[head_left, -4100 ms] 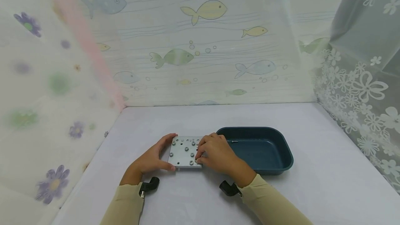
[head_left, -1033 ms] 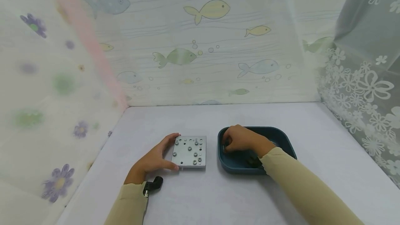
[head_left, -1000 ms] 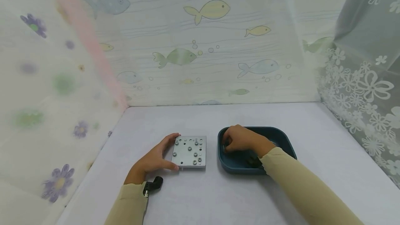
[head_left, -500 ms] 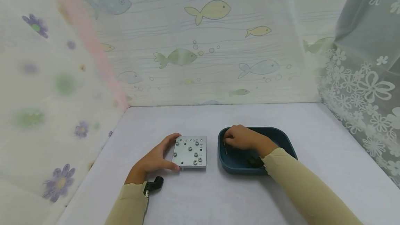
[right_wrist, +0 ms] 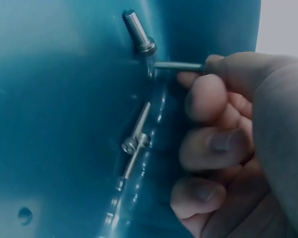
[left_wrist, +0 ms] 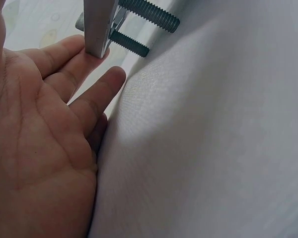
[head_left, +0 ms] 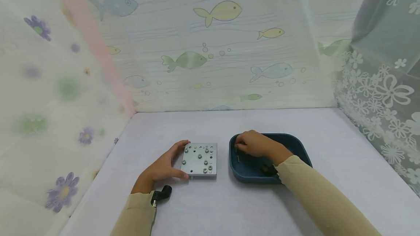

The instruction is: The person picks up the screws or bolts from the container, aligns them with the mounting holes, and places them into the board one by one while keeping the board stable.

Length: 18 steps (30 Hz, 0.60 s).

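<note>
My left hand [head_left: 163, 165] grips the left side of a silver metal plate [head_left: 194, 164], with the thumb at its near edge and fingers at its far edge. Several socket-head screws stand in the plate, beside some bare holes. From below, in the left wrist view, two threaded screw shanks [left_wrist: 151, 15] stick out under the plate. My right hand [head_left: 257, 144] is inside the dark blue tray [head_left: 256, 180] at its left end. Its thumb and index finger pinch a thin screw [right_wrist: 179, 65] by one end; its head is hidden. A thicker screw [right_wrist: 139, 33] lies close by.
Two more screws [right_wrist: 135, 141] lie crossed along the tray's wall in the right wrist view. A white cloth [head_left: 197, 207] covers the table. Patterned curtains [head_left: 183, 39] hang behind and at both sides. Each wrist wears a black camera [head_left: 163, 193].
My right hand has gone from the plate's right side to the tray, then risen slightly there, baring a screw below its fingers. My left hand has kept its hold on the plate.
</note>
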Each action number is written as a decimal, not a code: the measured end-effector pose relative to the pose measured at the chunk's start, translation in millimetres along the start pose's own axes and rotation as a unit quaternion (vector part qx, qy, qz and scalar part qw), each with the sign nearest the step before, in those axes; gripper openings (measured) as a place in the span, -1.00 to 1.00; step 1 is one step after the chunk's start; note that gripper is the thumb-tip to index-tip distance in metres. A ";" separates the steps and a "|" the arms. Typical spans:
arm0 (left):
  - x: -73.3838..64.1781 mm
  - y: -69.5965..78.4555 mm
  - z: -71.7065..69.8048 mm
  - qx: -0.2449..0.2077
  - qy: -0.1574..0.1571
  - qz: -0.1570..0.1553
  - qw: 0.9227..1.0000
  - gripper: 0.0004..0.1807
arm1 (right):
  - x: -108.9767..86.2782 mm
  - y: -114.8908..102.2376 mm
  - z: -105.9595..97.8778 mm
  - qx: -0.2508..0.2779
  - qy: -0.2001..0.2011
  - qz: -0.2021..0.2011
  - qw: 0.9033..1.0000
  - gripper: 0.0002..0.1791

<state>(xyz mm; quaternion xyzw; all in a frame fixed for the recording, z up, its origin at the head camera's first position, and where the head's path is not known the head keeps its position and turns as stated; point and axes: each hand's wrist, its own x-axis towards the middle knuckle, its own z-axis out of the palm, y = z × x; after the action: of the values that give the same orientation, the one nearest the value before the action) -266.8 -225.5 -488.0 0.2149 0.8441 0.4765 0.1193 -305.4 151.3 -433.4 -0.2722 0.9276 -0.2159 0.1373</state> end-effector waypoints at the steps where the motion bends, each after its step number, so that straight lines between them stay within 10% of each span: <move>1: -0.1 -0.1 -0.2 0.000 0.000 0.000 1.000 0.37 | -0.2 -0.5 -0.4 -0.003 0.005 -0.004 1.000 -0.79; 18: -0.8 0.3 -0.1 -0.005 0.003 -0.005 1.000 0.36 | -11.6 -10.1 -20.1 0.026 0.061 -0.059 0.996 -0.79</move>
<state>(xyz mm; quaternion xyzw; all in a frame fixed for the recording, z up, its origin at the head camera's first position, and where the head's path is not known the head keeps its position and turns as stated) -266.1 -225.9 -487.7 0.2088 0.8430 0.4809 0.1206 -298.9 156.7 -409.5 -0.3088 0.9107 -0.2641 0.0747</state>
